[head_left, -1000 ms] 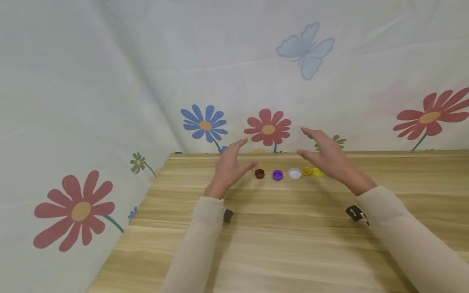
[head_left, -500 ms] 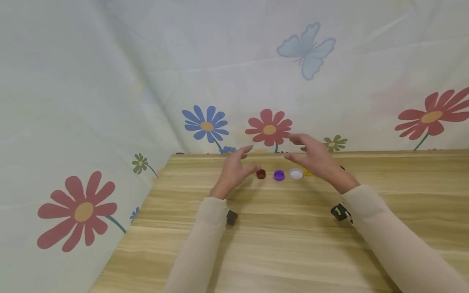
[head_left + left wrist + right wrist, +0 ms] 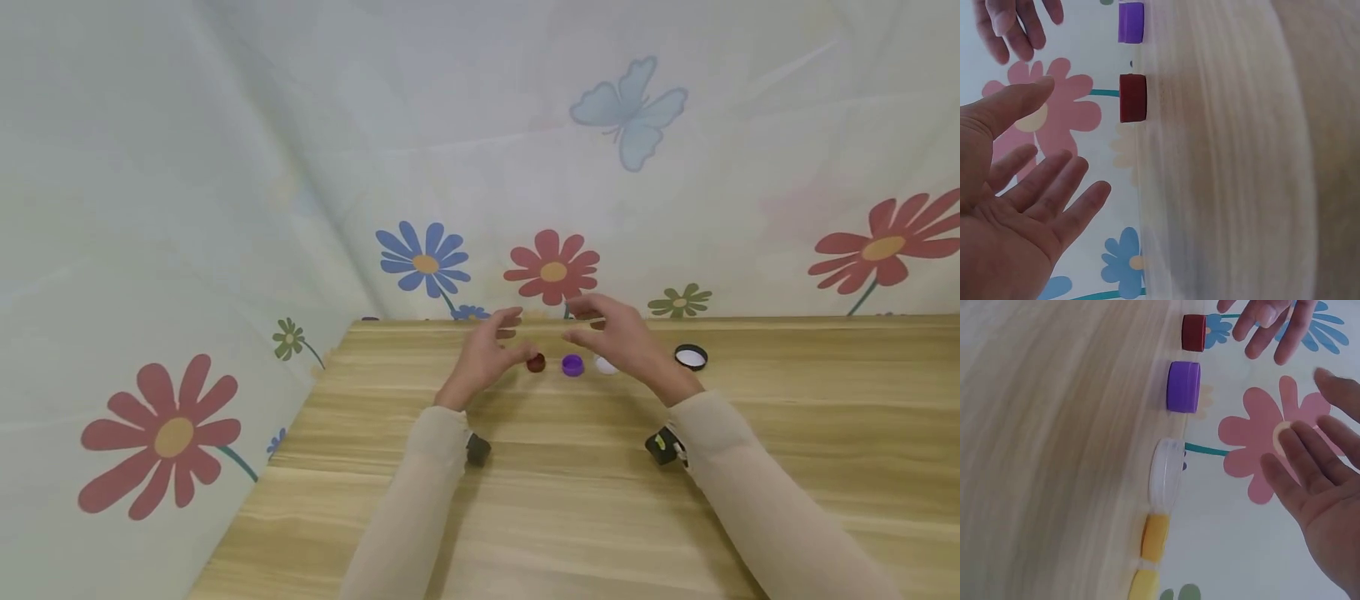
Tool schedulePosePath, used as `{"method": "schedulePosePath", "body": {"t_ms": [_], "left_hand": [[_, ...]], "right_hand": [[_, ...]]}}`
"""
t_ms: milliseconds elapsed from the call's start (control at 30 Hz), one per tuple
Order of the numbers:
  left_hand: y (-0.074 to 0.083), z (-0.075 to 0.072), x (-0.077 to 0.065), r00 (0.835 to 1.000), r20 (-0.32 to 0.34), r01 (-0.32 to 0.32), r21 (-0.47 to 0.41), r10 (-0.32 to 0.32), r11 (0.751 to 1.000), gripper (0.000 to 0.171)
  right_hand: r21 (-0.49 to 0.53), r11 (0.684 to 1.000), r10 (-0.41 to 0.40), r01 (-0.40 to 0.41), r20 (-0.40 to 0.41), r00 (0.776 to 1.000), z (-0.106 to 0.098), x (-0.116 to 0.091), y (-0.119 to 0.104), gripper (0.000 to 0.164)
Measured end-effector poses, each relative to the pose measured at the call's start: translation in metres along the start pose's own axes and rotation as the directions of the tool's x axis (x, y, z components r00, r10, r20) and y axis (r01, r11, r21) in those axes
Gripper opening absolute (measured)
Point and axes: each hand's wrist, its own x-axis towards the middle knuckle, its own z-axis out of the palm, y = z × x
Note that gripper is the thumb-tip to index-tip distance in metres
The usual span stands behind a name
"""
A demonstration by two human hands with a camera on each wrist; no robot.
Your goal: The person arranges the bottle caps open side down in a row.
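Observation:
My left hand (image 3: 486, 354) hovers above the table beside a dark red bottle cap (image 3: 536, 363), its fingers relaxed and holding nothing. My right hand (image 3: 621, 340) hangs over the row of caps, also holding nothing, with thumb and fingers apart. Between the hands sits a purple cap (image 3: 572, 365). A clear and white cap (image 3: 605, 365) is partly covered by the right hand in the head view. The right wrist view shows an orange cap (image 3: 1155, 537) and a yellow cap (image 3: 1144, 585) further along the row; the right hand hides both from the head camera.
A black-rimmed lid (image 3: 691, 357) with a white inside lies right of the right hand. The wood-grain table (image 3: 555, 500) runs back to a cloth backdrop (image 3: 465, 108) printed with flowers and a butterfly. Dark camera mounts sit at both wrists.
My right hand has moved left over the caps, covering the orange and yellow ones and uncovering the black-rimmed lid. My left hand has shifted slightly right, closer to the dark red cap.

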Motion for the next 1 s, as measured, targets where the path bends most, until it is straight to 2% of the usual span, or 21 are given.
{"method": "schedulePosePath", "body": {"t_ms": [133, 333, 500, 767, 1000], "left_hand": [[-0.005, 0.002, 0.001, 1.0, 0.01, 0.001, -0.016, 0.0, 1.0, 0.069], [-0.007, 0.003, 0.002, 1.0, 0.029, -0.001, -0.039, 0.002, 0.999, 0.069], [-0.011, 0.002, 0.003, 0.999, 0.036, 0.004, -0.045, -0.003, 0.999, 0.066], [-0.014, 0.0, 0.004, 0.997, 0.071, 0.014, -0.041, -0.011, 0.999, 0.059], [-0.017, 0.001, 0.005, 0.996, 0.084, 0.022, -0.048, -0.018, 0.999, 0.049]], "right_hand": [[-0.02, 1.0, -0.019, 0.02, 0.041, 0.999, 0.01, 0.004, -0.003, 0.049], [-0.017, 0.999, -0.026, 0.027, 0.06, 0.998, 0.016, 0.008, -0.005, 0.048], [0.0, 1.0, 0.004, -0.004, 0.095, 0.995, 0.02, 0.013, -0.005, 0.048], [0.007, 0.999, 0.049, -0.05, 0.091, 0.995, 0.03, 0.021, 0.0, 0.05], [-0.003, 0.995, 0.102, -0.102, 0.124, 0.987, 0.04, 0.027, 0.007, 0.048]]}}
